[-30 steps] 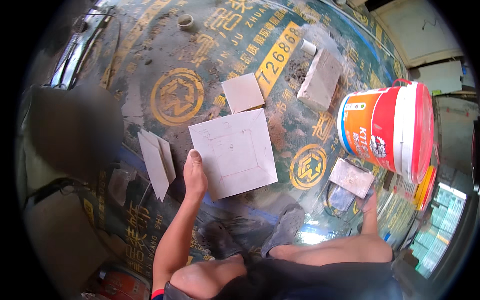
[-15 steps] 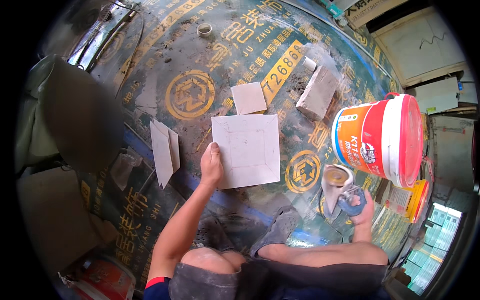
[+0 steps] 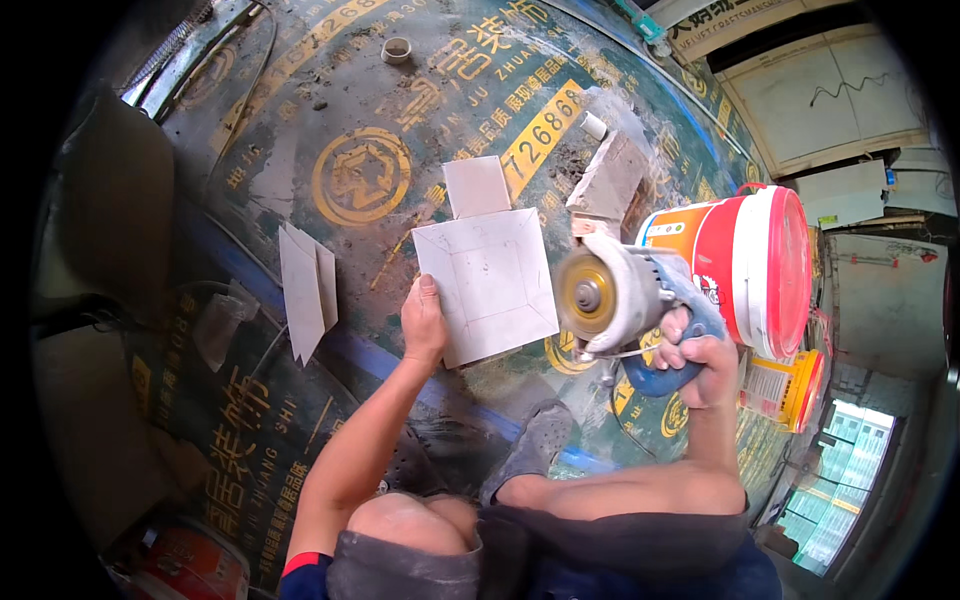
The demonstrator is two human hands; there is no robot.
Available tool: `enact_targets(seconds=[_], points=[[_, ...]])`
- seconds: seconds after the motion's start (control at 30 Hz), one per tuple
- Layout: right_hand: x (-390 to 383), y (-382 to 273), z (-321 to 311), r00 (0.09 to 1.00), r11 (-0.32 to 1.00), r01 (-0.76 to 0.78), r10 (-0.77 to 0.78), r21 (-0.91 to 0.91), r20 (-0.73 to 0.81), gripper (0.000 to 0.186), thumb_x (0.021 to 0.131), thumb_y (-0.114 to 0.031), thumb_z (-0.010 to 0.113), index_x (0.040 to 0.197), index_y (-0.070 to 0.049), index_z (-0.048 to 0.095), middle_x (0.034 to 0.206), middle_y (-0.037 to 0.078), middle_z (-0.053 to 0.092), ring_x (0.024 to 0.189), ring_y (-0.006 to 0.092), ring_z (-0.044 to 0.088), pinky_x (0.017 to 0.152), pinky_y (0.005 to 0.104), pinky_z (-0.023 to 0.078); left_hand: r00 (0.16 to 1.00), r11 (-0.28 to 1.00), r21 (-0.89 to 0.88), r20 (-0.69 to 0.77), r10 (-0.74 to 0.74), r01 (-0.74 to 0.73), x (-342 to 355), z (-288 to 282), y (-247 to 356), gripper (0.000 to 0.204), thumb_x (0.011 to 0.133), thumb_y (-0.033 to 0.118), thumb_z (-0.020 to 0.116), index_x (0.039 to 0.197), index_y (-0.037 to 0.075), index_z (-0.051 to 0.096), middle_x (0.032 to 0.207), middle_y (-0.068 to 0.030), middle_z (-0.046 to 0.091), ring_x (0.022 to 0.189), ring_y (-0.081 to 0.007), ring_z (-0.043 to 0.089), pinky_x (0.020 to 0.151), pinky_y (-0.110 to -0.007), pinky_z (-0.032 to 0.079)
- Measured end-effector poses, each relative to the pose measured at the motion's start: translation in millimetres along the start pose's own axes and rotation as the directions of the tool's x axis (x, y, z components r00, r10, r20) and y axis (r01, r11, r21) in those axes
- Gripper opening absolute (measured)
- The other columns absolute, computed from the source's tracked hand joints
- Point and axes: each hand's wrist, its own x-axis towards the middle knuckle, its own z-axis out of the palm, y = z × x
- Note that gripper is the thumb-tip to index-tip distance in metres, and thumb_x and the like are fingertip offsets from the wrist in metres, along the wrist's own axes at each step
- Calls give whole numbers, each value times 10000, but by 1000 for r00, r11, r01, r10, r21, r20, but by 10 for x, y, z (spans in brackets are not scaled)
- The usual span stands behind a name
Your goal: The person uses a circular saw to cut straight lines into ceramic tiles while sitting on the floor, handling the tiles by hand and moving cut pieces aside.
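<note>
My left hand (image 3: pixel 425 325) grips the left edge of a square white tile (image 3: pixel 492 290), thumb on top. Pencil lines mark an inner square and short diagonals at the tile's corners. In my right hand (image 3: pixel 697 362) is a handheld tile cutter (image 3: pixel 640 290), held by its blue handle just right of the tile. Its round yellowish disc (image 3: pixel 588 292) faces me; whether it touches the tile's edge I cannot tell. A smaller white tile (image 3: pixel 475 187) lies against the tile's far edge. Left of my left hand stand angled white tile pieces (image 3: pixel 308 292).
A dusty block (image 3: pixel 608 178) lies beyond the cutter, near a white-and-red bucket (image 3: pixel 750 265) tipped at the right. A yellow container (image 3: pixel 785 390) sits below the bucket. Far off is a small ring (image 3: pixel 396 50). Printed green sheeting (image 3: pixel 270 130) covers the floor.
My right hand has lifted the cutter and brought it up and left, close to the tile. The tile has turned slightly under my left hand, and the whole view has shifted a little.
</note>
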Motion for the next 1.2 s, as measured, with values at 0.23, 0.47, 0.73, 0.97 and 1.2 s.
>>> enact_targets(seconds=[0.23,0.47,0.73,0.97,1.2], points=[[254,427,396,983,981,179,-175,-76,63,343,735,-88,662,1034,8,524,915,103,539,658,154,533,667,349,484,981,992,11,153,122,-125,93,-167,18,597,1087,455,328,1077,-56,637,861,-183,687,781,-269,648,737,-398,490],[449,806,616,978,973,197,-186,-120,99,264,774,4,577,1034,31,543,885,85,571,692,130,564,655,290,497,982,996,-12,169,86,-86,64,-157,122,574,1096,427,307,1070,-36,645,892,-193,705,803,-292,670,753,-393,502],[525,980,761,976,957,205,-184,-207,113,215,785,7,563,999,17,545,873,68,575,714,116,566,656,276,492,981,996,12,177,80,-83,82,-174,111,553,1097,410,306,1105,-23,651,922,-204,710,833,-347,687,766,-416,511],[584,1028,794,970,930,236,-209,-282,124,189,794,-21,576,979,5,551,857,54,586,716,103,564,653,263,482,982,996,-41,172,79,-73,83,-166,98,576,1103,414,315,1010,-33,665,844,-106,690,741,-179,601,711,-342,482],[636,1051,833,975,936,218,-198,-275,99,185,803,-30,578,982,14,559,868,52,590,703,99,565,646,260,485,979,998,-33,193,65,-60,87,-175,84,587,1093,445,305,1076,-23,659,895,-168,706,810,-302,660,753,-396,500]])
